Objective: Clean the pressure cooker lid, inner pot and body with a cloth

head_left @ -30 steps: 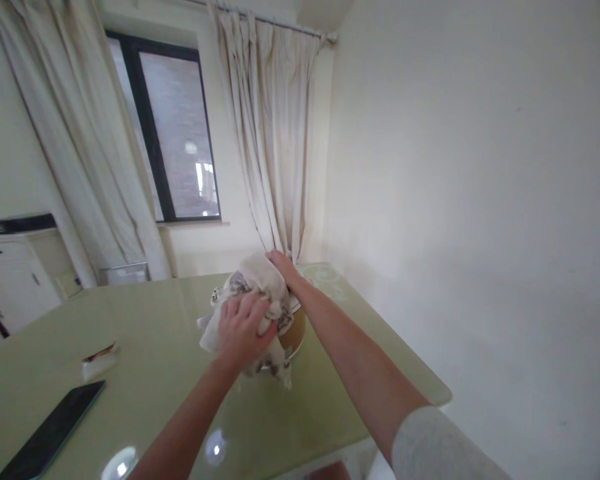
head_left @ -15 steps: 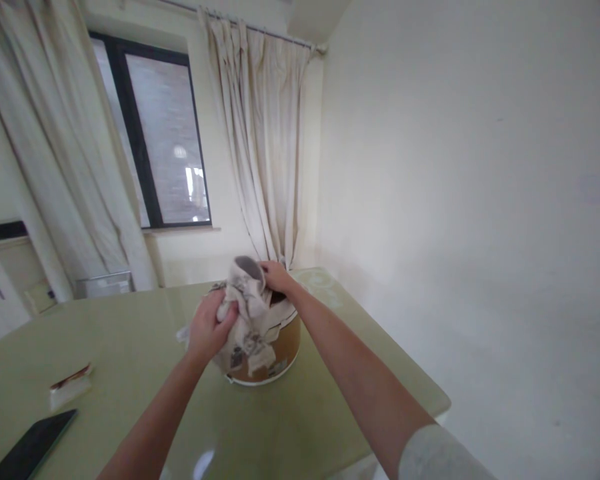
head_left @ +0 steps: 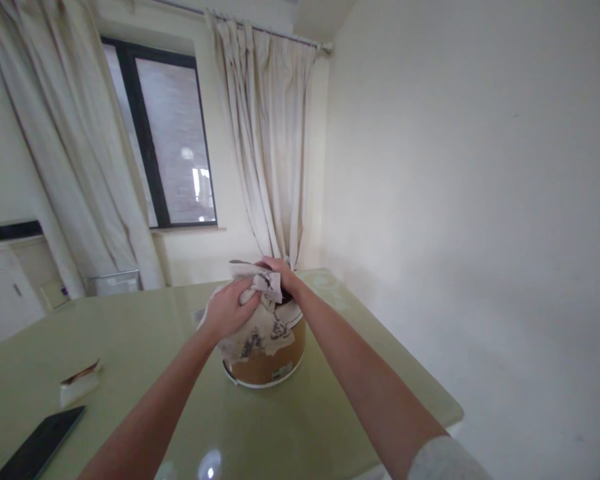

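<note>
A round brown tub (head_left: 267, 369) with a white band round its foot stands on the pale green table (head_left: 290, 427). Over its near side and top hangs a crumpled off-white cloth (head_left: 260, 330) with dark printed marks. My left hand (head_left: 233, 307) is closed on a bunched part of this cloth above the tub. My right hand (head_left: 279, 270) holds the cloth at the far right of the top, its fingertips partly hidden. Between the cloth and my right wrist shows a small dark part of the tub's opening.
At the left of the table lie a dark flat device (head_left: 43, 440) and a small clear packet (head_left: 79, 383) with a brown edge. Behind the table are cream curtains (head_left: 265, 140) and a dark-framed window (head_left: 173, 140). A plain wall (head_left: 460, 187) runs along the right.
The cloth was gathered upright in a loop between my hands; now it lies lower and flatter over the tub. My left hand has moved right and turned palm down. The view has shifted slightly left.
</note>
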Available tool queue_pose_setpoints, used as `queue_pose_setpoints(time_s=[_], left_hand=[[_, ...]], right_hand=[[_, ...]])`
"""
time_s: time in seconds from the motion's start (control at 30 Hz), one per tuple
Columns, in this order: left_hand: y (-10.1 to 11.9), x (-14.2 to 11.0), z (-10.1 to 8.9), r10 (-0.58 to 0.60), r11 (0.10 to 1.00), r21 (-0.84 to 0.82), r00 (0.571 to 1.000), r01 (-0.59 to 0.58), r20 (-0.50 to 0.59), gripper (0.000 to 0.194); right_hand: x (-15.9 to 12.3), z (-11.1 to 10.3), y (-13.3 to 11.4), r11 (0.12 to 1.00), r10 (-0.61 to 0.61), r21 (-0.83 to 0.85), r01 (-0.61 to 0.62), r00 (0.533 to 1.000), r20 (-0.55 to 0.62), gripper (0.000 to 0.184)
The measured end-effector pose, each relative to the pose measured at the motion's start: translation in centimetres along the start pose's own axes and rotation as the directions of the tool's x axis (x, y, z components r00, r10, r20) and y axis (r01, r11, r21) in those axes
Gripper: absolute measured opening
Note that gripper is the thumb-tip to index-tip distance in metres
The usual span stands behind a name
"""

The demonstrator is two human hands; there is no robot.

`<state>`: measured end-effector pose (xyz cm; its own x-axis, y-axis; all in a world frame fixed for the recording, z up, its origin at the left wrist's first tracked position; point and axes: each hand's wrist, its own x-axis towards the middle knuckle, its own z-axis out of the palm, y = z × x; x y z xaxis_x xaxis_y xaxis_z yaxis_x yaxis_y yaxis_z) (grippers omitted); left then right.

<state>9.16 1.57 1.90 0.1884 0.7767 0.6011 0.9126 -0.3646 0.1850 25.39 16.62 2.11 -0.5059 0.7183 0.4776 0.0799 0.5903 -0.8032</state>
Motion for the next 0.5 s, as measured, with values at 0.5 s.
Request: queue_pose_setpoints(time_s=[0.5], left_hand=[[3.1,4.4,-1.8,0.100,0.985,0.120,0.981,-0.121,0.167,0.019]], right_hand=[[2.1,0.6,1.8,0.949,0.236,0.230,-0.217,0.970,-0.058,0.065]])
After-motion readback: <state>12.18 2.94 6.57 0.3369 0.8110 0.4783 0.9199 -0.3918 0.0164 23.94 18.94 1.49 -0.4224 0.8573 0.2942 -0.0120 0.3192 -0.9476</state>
